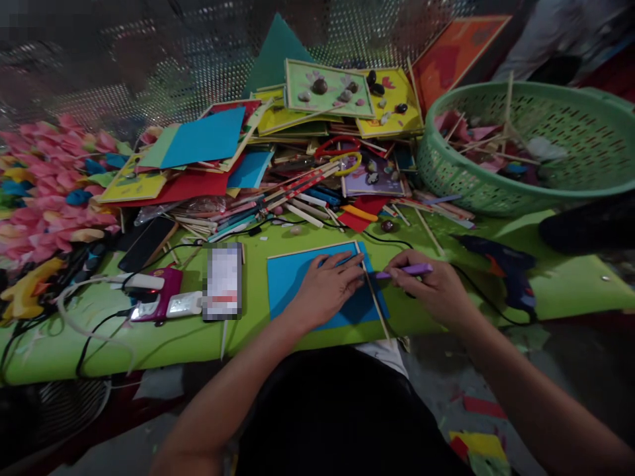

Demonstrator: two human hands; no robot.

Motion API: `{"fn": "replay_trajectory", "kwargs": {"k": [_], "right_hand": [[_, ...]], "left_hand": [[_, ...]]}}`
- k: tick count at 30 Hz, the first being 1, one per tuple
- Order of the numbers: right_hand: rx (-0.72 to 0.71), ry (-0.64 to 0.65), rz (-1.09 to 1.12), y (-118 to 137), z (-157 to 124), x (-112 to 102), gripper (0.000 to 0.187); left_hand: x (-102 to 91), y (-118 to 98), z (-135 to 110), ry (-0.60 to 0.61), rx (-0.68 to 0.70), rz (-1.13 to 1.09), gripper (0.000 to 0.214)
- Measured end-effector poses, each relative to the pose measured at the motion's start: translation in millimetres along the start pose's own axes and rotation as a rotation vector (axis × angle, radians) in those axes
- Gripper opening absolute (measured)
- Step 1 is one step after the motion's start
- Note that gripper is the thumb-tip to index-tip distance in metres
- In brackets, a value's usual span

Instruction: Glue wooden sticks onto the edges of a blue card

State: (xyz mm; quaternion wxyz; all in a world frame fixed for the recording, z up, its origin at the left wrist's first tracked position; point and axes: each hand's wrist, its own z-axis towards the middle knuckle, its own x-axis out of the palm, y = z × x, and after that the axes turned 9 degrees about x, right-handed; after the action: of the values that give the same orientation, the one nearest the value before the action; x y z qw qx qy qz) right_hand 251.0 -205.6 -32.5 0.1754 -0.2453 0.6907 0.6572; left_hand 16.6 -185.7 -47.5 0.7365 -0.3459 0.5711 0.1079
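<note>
A blue sheet (pixel 292 284) lies on the green table edge in front of me, with a thin wooden stick (pixel 280 254) along its top edge. Another thin wooden stick (pixel 379 309) runs down its right side and sticks out past the lower edge. My left hand (pixel 327 284) rests flat on the sheet, fingers stretched toward the right-hand stick, fingertips touching it. My right hand (pixel 421 284) pinches a slim purple pen-like tool (pixel 417 269), its tip pointing left against that same stick. Whether the tip is a nib or a blade cannot be made out.
Left of the sheet lie a phone (pixel 222 284) and a power strip (pixel 166 291) with cables. A glue gun (pixel 510 264) is at right, below a green basket (pixel 520 192) of scraps. Behind are decorated cards (pixel 327 86), markers and sticks. Pink paper flowers (pixel 54 178) fill the left.
</note>
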Motion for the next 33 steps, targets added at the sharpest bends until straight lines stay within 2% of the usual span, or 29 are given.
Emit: {"fn": "replay_trajectory", "kwargs": {"k": [20,27,33], "right_hand": [[0.064,-0.004,-0.049,2.1,-64.1,1.7,0.020],[0.062,-0.013,-0.051,7.0,-70.8,1.0,0.016],[0.017,-0.086,-0.010,4.9,-62.3,1.1,0.017]], "left_hand": [[-0.3,-0.1,1.5,0.006,-0.015,-0.003,0.031],[2.6,2.1,1.6,0.002,-0.010,-0.003,0.032],[3.0,3.1,1.3,0.008,-0.003,-0.006,0.031]]}}
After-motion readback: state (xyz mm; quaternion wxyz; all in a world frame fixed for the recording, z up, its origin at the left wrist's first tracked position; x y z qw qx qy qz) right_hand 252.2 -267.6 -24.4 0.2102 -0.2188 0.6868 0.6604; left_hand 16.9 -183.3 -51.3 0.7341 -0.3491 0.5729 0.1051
